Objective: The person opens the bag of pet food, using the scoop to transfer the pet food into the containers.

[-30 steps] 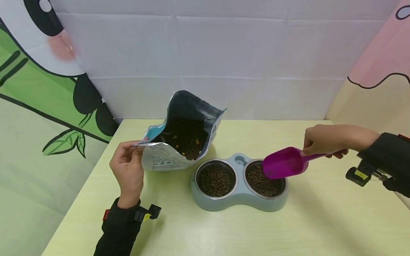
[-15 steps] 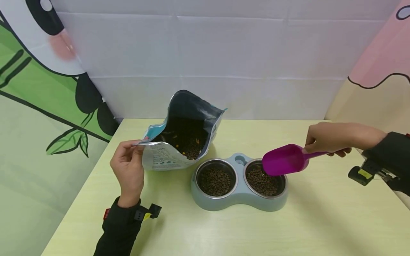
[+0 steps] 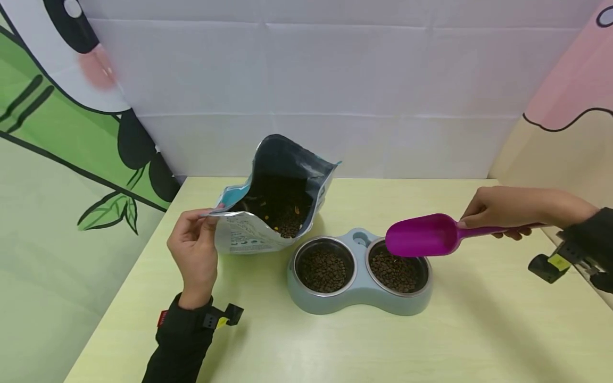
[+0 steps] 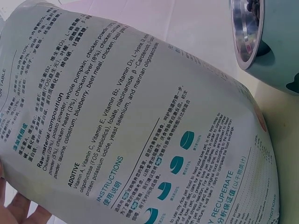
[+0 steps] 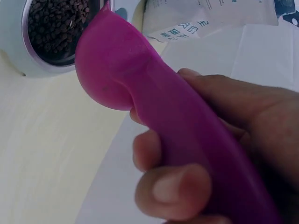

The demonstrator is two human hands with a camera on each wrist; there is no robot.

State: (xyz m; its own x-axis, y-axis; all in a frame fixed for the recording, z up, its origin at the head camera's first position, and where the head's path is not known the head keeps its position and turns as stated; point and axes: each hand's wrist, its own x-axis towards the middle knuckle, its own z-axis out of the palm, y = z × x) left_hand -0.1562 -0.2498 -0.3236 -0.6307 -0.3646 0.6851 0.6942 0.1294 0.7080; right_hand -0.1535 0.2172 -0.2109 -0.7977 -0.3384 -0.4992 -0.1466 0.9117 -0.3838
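Observation:
My left hand (image 3: pixel 195 250) pinches the near left rim of a pet food bag (image 3: pixel 254 236), which stands with its mouth spread wide and brown kibble (image 3: pixel 289 221) inside. Printed text covers the bag's side (image 4: pixel 117 116) in the left wrist view. With my right hand (image 3: pixel 503 208) I grip the handle of a purple scoop (image 3: pixel 423 235). Its bowl shows no kibble and overlaps the back of the right steel bowl (image 3: pixel 399 271). Both that bowl and the left steel bowl (image 3: pixel 324 267) contain brown kibble. Fingers (image 5: pixel 173 189) curl round the scoop handle in the right wrist view.
A blue-grey double feeder stand (image 3: pixel 359 298) carries the two bowls on a pale wooden table (image 3: pixel 335 351). Behind the table hangs a white sheet (image 3: pixel 345 80). Cartoon-printed cloth (image 3: pixel 48 239) borders the left side, and more printed cloth (image 3: pixel 565 127) the right.
My right hand has moved a little to the right, and the scoop now lies more level, its bowl slightly higher in view. The left hand keeps its hold on the bag.

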